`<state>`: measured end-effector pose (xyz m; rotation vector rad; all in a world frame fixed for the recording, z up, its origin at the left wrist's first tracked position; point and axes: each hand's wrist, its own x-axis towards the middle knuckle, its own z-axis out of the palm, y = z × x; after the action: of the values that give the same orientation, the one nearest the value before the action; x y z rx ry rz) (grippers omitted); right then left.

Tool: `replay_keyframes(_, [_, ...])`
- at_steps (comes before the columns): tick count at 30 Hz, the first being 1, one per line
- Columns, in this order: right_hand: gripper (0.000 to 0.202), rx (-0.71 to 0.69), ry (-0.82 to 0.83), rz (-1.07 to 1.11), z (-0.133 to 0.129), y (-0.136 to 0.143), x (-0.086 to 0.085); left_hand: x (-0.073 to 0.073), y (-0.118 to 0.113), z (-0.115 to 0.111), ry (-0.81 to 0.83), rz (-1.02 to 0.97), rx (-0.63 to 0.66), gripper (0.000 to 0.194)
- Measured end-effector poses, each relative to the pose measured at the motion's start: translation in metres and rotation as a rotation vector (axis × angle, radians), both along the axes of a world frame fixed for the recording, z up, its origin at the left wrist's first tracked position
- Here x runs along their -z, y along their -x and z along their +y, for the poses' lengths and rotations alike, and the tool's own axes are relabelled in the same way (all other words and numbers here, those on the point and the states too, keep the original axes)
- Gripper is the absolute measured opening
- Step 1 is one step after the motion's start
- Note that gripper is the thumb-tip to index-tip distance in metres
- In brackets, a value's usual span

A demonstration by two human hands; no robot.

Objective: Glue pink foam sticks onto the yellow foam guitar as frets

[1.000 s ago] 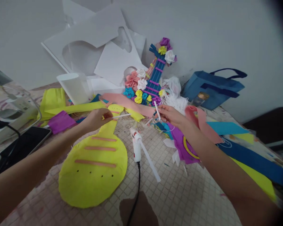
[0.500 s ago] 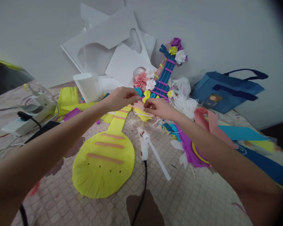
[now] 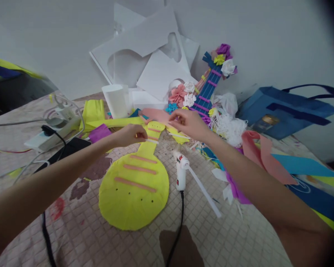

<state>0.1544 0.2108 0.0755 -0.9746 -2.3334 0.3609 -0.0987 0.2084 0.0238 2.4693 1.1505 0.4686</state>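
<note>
My left hand (image 3: 133, 135) is closed in a pinch beside the neck of a yellow paper-covered guitar shape (image 3: 133, 193). From its fingertips a thin white strip (image 3: 152, 141) reaches over the neck. Peach strips lie across the guitar's neck and body, and small dark dots mark its lower part. My right hand (image 3: 187, 124) hovers right of the guitar's head with thumb and finger together; whatever may be between them is too small to see. Below it are a yellow piece (image 3: 179, 138) and another pale strip. A white glue gun (image 3: 180, 172) with a glue stick in its back lies nearer me.
A decorated blue paper guitar (image 3: 208, 92) leans at the back, near white cut-out boards (image 3: 144, 37). A white cup (image 3: 115, 101) and power strip (image 3: 48, 135) are on the left. Right are white shreds (image 3: 231, 128), coloured paper strips (image 3: 253, 148) and a blue bag (image 3: 284, 111).
My left hand has moved left and toward me, away from my right hand, and now has the thin white strip at its fingertips. The view has turned slightly left.
</note>
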Motion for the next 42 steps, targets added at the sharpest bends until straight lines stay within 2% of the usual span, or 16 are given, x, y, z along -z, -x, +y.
replay_keyframes(4, [0.021,0.114,0.291,0.106,-0.02,-0.046,0.002,0.028,0.002,-0.007,-0.01,-0.004,0.007,0.014])
replay_keyframes(7, [0.024,0.219,0.413,0.181,-0.039,-0.078,0.007,0.037,-0.002,-0.008,-0.03,-0.013,-0.012,0.012])
replay_keyframes(10, [0.025,0.287,0.443,0.218,-0.06,-0.101,0.013,0.036,-0.005,-0.007,-0.03,-0.018,-0.017,0.012])
replay_keyframes(13, [0.024,0.348,0.479,0.256,-0.081,-0.117,0.018,0.03,-0.001,-0.005,-0.01,-0.048,-0.017,0.015])
replay_keyframes(15, [0.024,0.369,0.508,0.273,-0.095,-0.124,0.023,0.024,0.005,-0.004,0.003,-0.077,-0.062,0.018])
replay_keyframes(18, [0.022,0.396,0.526,0.296,-0.113,-0.135,0.035,0.017,0.015,-0.003,0.023,-0.076,-0.154,0.02])
replay_keyframes(20, [0.02,0.394,0.544,0.323,-0.123,-0.141,0.045,0.016,0.019,-0.004,0.034,-0.065,-0.169,0.018])
replay_keyframes(23, [0.018,0.352,0.576,0.369,-0.134,-0.146,0.059,0.018,0.019,-0.008,0.041,-0.052,-0.09,0.016])
replay_keyframes(26, [0.018,0.328,0.601,0.403,-0.141,-0.145,0.066,0.023,0.014,-0.01,0.014,-0.036,-0.028,0.014])
replay_keyframes(35, [0.015,0.348,0.61,0.468,-0.147,-0.15,0.083,0.028,0.007,0.0,-0.034,0.031,0.004,0.011])
replay_keyframes(42, [0.014,0.372,0.643,0.519,-0.148,-0.151,0.093,0.03,0.004,-0.004,-0.041,0.047,0.053,0.008])
